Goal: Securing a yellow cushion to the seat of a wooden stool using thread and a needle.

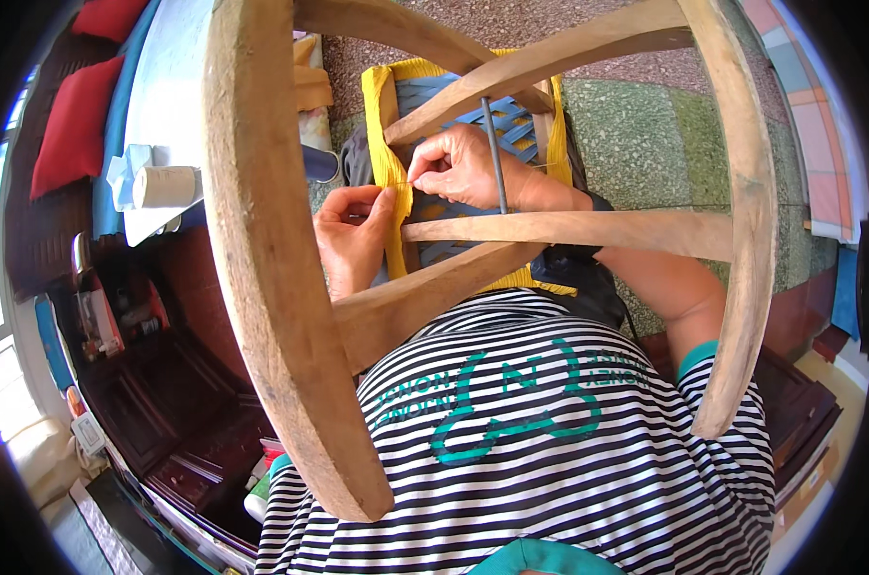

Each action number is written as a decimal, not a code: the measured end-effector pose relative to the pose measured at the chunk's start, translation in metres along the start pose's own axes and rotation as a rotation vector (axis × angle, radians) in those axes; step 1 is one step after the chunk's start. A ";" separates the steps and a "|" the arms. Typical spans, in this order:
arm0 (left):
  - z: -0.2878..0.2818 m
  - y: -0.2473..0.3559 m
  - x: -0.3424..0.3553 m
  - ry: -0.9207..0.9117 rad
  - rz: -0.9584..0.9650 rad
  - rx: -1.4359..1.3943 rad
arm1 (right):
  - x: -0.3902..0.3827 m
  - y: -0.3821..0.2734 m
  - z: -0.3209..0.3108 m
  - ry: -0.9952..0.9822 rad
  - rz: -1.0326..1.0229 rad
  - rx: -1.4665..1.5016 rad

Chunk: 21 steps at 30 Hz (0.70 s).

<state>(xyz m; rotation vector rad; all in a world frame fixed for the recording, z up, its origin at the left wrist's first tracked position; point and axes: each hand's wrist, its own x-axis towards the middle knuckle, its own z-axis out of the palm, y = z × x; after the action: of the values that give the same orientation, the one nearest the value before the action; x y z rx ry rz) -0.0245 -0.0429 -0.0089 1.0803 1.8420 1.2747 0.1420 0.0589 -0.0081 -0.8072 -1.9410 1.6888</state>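
Note:
An upturned wooden stool [578,228] stands before me, its legs pointing up toward me. Yellow fabric [374,105] wraps the rim of its seat, and blue woven straps [429,91] show between the rails. My left hand [351,240] pinches the yellow fabric at the seat's left edge between thumb and fingers. Reaching in between the legs, my right hand [473,168] has its fingertips pressed together just beside that same edge. A thin, thread-like line shows at those fingertips, too fine to make out surely. Beside the right wrist, a dark metal rod [495,153] crosses between the rails.
At the left, a white table [171,86] carries a paper roll [164,187] and tissue. Red cushions [78,125] lie on a dark bench beyond it. A dark wooden chair [180,412] is at lower left. Green and reddish tiles [626,144] cover the floor.

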 end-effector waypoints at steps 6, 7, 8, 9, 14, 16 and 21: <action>0.001 -0.002 0.003 0.006 -0.027 -0.011 | -0.002 -0.003 -0.001 0.045 -0.058 -0.128; 0.000 -0.003 0.003 -0.005 -0.072 -0.062 | -0.002 -0.002 -0.002 0.047 -0.058 -0.125; -0.001 -0.003 0.004 -0.008 -0.070 -0.059 | -0.001 0.000 -0.002 0.043 -0.050 -0.115; -0.001 -0.003 0.005 -0.033 -0.105 -0.124 | -0.001 0.001 -0.002 0.039 -0.043 -0.105; 0.001 -0.003 0.000 -0.017 -0.070 -0.166 | -0.002 0.000 -0.001 0.046 -0.063 -0.110; 0.005 0.006 -0.004 0.050 0.022 -0.126 | -0.002 -0.001 0.000 0.055 -0.072 -0.111; 0.007 0.007 -0.004 0.066 0.057 -0.061 | -0.002 -0.003 0.000 0.061 -0.062 -0.149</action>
<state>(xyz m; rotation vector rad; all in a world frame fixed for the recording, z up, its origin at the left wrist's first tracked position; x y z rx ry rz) -0.0152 -0.0424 -0.0042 1.0772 1.8198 1.4058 0.1427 0.0570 -0.0049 -0.8325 -2.0464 1.4812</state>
